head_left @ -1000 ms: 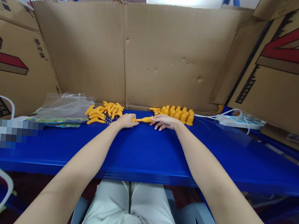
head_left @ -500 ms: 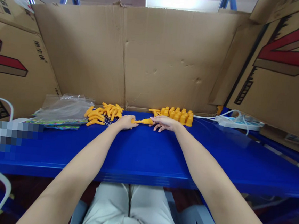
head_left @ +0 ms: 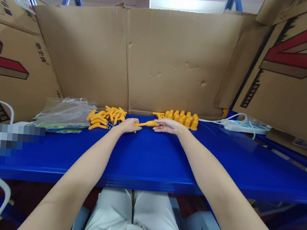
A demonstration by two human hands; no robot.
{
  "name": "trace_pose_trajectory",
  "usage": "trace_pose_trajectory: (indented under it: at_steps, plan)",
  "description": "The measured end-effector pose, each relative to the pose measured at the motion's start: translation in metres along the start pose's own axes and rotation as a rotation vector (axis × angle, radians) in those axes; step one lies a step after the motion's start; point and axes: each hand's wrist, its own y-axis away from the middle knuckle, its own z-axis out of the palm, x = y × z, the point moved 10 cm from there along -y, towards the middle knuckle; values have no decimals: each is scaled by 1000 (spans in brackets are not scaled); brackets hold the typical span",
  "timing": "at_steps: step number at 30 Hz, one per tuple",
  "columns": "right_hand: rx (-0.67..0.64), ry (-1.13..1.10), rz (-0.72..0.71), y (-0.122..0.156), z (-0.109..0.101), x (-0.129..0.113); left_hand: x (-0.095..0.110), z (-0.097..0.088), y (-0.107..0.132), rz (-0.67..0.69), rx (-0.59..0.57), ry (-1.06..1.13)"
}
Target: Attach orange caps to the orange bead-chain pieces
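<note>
Yellow ribbed piece point(head_left: 148, 123) held over a blue table point(head_left: 149, 157): a person's left hand point(head_left: 129, 125) is clamped on one end, the right hand point(head_left: 169, 125) pinches the other.

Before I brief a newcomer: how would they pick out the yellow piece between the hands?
Find the blue table in front of the cardboard wall, then the left hand and right hand at its far side. The ridged yellow piece bridges the gap between them; unlike the yellow pile and upright yellow pieces, it is held.
</note>
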Motion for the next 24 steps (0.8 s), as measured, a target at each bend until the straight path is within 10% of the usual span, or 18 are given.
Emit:
trace_pose_trajectory:
  at_steps: [6, 11, 16, 24]
  plan:
    - [60, -128, -185, -6, -7, -19, 0, -13, 2, 30, 144, 65]
    - [361, -134, -524, -5, -46, -46, -4, -18, 3, 14, 186, 60]
    - [656, 474, -890, 19, -53, -71, -5, -11, -2, 12, 142, 18]
    - [511, 1242, -819, -3, -4, -51, -5, -6, -5, 14, 119, -15]
